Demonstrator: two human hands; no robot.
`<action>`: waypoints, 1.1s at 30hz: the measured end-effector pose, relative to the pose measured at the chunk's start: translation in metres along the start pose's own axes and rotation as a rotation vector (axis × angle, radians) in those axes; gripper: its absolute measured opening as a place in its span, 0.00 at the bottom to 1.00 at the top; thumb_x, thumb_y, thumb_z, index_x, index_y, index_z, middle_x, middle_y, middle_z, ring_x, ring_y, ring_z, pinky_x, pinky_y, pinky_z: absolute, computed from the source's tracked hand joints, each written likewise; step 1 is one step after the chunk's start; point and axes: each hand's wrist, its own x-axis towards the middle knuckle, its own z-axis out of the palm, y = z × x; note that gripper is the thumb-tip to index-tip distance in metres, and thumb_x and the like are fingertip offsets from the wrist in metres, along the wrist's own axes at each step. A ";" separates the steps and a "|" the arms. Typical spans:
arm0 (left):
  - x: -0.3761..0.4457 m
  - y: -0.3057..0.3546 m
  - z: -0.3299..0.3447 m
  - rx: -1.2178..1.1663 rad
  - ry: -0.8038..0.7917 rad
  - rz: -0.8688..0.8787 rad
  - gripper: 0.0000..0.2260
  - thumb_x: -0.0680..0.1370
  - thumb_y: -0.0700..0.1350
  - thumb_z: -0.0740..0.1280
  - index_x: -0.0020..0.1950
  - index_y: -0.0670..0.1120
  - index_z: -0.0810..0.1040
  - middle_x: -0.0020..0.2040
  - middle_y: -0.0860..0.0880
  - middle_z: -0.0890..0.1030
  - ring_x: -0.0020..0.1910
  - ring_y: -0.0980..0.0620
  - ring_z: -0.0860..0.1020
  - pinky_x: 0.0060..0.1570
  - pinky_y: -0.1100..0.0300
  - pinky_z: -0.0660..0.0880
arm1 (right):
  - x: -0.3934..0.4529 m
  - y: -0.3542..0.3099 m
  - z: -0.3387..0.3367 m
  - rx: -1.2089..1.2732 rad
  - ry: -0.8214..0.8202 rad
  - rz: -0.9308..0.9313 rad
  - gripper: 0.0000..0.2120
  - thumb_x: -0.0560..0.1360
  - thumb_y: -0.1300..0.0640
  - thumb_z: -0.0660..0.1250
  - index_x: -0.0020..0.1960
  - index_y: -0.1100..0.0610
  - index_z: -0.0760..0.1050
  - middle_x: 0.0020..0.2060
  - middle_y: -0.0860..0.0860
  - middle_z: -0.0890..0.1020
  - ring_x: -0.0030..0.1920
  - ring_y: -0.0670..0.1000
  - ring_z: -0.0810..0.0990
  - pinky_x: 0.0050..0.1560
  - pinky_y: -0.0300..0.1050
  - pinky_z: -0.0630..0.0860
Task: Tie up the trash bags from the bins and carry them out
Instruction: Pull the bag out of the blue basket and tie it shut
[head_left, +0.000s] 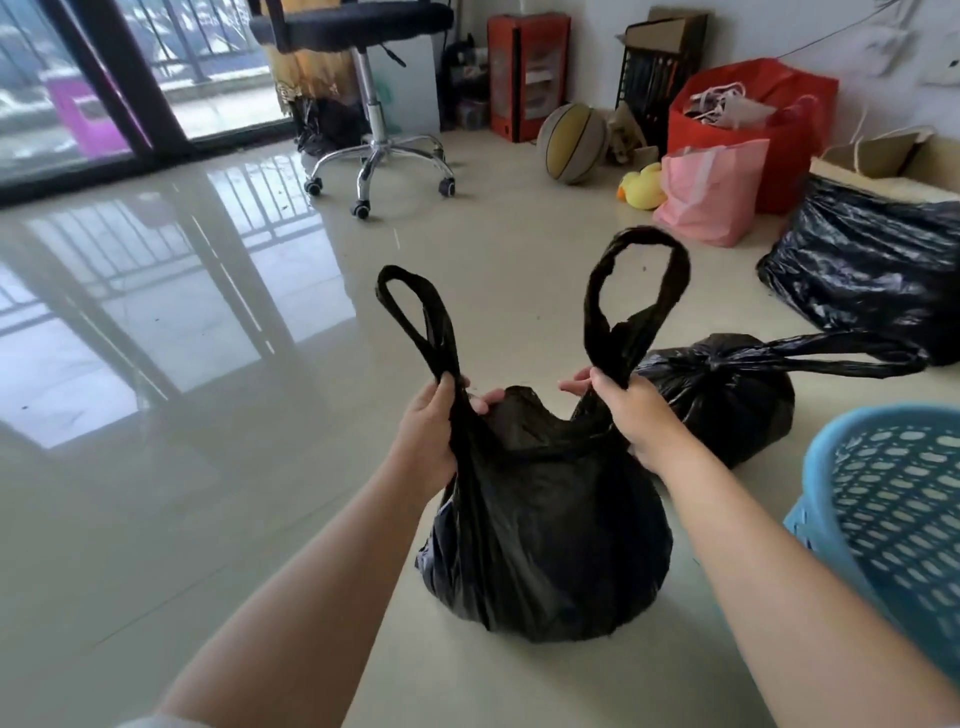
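A full black trash bag (545, 530) stands on the glossy floor right in front of me, its mouth still agape. My left hand (428, 431) grips the base of its left handle loop, which sticks up. My right hand (631, 410) grips the base of the right handle loop, also upright. Just behind on the right lies a second black trash bag (727, 395), knotted at the top, its handles trailing to the right. A blue perforated plastic bin (893, 514) stands at my right with no bag visible in it.
A large black bag (872, 270) sits at the far right by a cardboard box. Along the back wall are a pink bag (711, 192), a red bag (769, 130), a yellow duck toy (641, 187) and a basketball (571, 143). A wheeled office chair (374, 156) stands by the glass door.
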 end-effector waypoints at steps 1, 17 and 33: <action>0.002 -0.004 0.001 -0.122 0.040 0.016 0.16 0.82 0.47 0.49 0.38 0.45 0.67 0.17 0.51 0.71 0.27 0.55 0.81 0.42 0.58 0.73 | 0.002 0.001 0.005 0.306 0.012 0.030 0.15 0.80 0.57 0.52 0.38 0.54 0.70 0.42 0.52 0.84 0.52 0.52 0.79 0.51 0.44 0.72; 0.014 -0.042 -0.026 0.343 0.002 -0.508 0.10 0.77 0.35 0.59 0.36 0.42 0.65 0.24 0.49 0.65 0.20 0.56 0.64 0.24 0.64 0.68 | -0.017 0.018 0.013 -0.504 -0.186 0.026 0.18 0.80 0.52 0.51 0.31 0.53 0.63 0.26 0.49 0.63 0.24 0.48 0.63 0.29 0.42 0.61; 0.010 -0.046 -0.029 0.121 -0.221 -0.373 0.28 0.80 0.57 0.50 0.31 0.46 0.80 0.21 0.52 0.67 0.17 0.58 0.61 0.18 0.69 0.62 | -0.035 0.014 0.012 -0.663 -0.692 0.189 0.18 0.79 0.53 0.54 0.48 0.65 0.75 0.16 0.43 0.66 0.22 0.43 0.67 0.35 0.32 0.70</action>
